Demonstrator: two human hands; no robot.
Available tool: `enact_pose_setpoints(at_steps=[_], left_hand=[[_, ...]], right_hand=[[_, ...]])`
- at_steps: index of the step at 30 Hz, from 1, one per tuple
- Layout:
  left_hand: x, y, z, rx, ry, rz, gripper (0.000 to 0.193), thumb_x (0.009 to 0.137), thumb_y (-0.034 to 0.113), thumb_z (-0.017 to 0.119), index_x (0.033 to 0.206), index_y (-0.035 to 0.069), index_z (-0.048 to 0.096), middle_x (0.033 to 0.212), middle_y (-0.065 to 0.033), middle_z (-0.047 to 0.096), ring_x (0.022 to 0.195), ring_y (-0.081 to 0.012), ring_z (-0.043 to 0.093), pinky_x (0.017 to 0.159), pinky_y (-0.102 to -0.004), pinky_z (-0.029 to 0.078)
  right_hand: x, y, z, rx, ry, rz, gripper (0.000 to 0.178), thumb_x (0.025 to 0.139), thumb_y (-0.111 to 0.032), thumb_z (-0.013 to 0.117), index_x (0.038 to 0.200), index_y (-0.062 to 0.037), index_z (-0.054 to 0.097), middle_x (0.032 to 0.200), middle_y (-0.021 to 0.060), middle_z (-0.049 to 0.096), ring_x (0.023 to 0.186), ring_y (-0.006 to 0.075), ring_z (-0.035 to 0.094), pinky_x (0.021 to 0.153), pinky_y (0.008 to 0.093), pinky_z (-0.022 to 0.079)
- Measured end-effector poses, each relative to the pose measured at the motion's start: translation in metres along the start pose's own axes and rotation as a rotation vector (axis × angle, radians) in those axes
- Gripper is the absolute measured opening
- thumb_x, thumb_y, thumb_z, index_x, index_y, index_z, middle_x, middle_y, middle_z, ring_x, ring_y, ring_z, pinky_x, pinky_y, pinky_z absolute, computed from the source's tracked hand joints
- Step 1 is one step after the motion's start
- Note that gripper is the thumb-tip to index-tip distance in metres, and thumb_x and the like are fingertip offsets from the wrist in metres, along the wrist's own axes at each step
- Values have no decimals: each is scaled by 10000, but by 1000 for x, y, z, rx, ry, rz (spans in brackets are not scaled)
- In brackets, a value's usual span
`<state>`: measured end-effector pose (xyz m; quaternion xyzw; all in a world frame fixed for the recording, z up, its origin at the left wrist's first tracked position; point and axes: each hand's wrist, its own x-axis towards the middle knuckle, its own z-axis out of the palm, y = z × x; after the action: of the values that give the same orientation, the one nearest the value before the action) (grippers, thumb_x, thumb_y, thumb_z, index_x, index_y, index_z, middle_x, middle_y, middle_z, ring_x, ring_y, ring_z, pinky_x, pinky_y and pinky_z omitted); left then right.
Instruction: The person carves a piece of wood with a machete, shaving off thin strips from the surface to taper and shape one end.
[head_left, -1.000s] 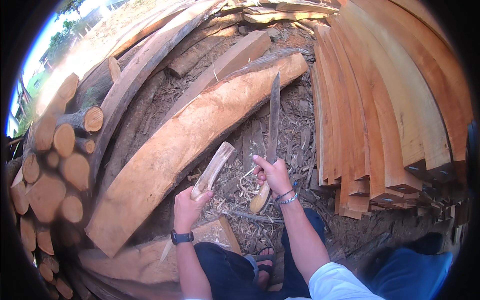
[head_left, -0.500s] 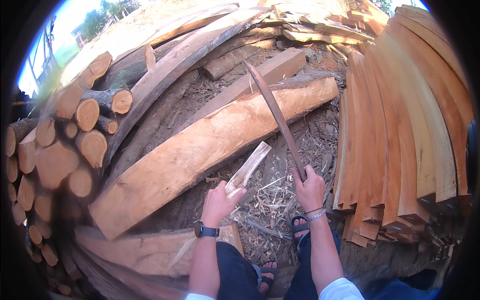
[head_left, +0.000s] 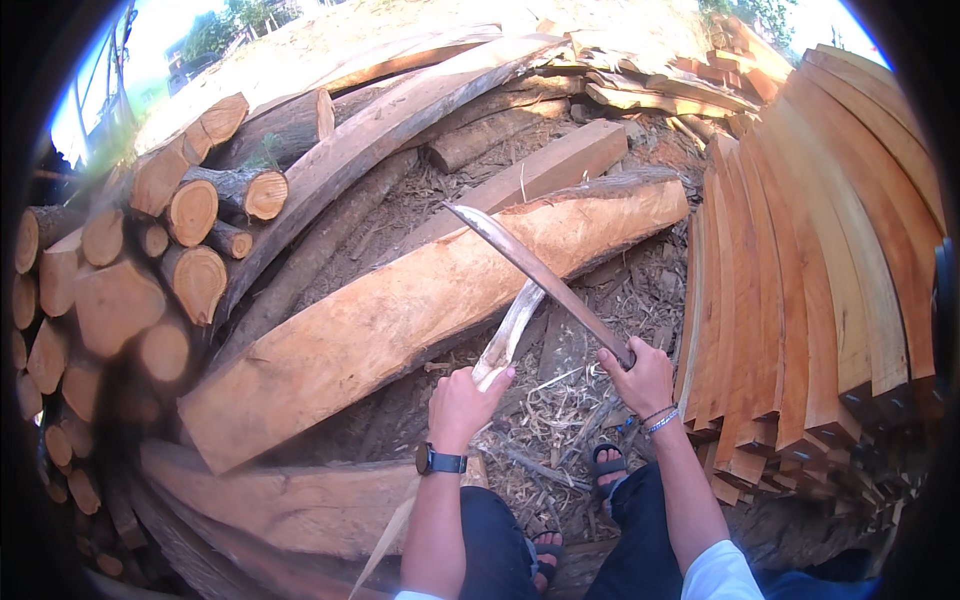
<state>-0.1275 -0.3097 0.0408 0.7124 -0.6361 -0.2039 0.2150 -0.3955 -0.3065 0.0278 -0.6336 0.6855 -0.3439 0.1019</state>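
Note:
My left hand [head_left: 463, 408] is closed around a pale split strip of wood [head_left: 512, 326]. One end of the strip points away from me; a thin tail passes back under my left forearm, beside the watch. In my right hand [head_left: 640, 377] I grip a long, slightly curved machete [head_left: 545, 268] by its near end. Its blade slants up and to the left, crossing in view over the strip's far tip. Whether the blade touches the strip I cannot tell. Just beyond lies a big squared log [head_left: 430, 305] with some bark along its edge, and the machete's tip shows above it.
Stacked round logs [head_left: 200, 285] fill the left side. Many sawn planks [head_left: 790, 270] are piled on the right. A short timber [head_left: 290, 505] lies near my left leg. Wood shavings [head_left: 545, 410] cover the ground around my sandalled feet. Longer beams [head_left: 400, 105] stretch behind.
The machete has swung left and down, from pointing steeply away to slanting across the strip's tip. Both hands appear slightly farther right, and the strip stands more upright in view.

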Motion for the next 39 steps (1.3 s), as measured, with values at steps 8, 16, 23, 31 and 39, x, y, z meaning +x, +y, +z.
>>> enact_pose_setpoints(at_steps=[8,16,23,31,39], left_hand=[[6,-2,6,109,-11,-11,715,784,655,633,903,-47,700,836,-287,675,854,-424,674,746,-477,540],[3,0,5,206,-10,18,694,795,639,629,902,-43,701,842,-284,676,834,-413,679,735,-474,543],[-1,7,4,284,-47,3,683,802,632,624,898,-39,701,836,-279,677,831,-407,681,729,-472,544],[4,1,14,263,3,8,660,797,627,636,865,-26,704,788,-264,676,791,-401,681,712,-470,539],[-1,4,11,324,-25,2,685,793,643,627,866,-34,701,812,-268,679,817,-401,681,725,-465,538]], right_hand=[[-14,-10,39,-42,-99,-20,708,793,-708,579,720,-5,622,601,207,610,610,381,647,577,478,496],[-10,-18,44,-149,-165,-38,706,788,-720,574,711,-20,625,615,196,623,622,368,654,581,476,495],[-3,-3,47,-141,-171,28,741,814,-737,520,762,-16,680,659,224,650,677,381,676,634,465,534],[-3,-5,52,-186,-195,26,757,823,-746,491,779,-18,693,673,223,658,681,376,683,643,465,544],[2,-4,46,-202,-201,26,754,829,-741,484,800,-18,697,697,219,668,688,372,687,644,469,545]])
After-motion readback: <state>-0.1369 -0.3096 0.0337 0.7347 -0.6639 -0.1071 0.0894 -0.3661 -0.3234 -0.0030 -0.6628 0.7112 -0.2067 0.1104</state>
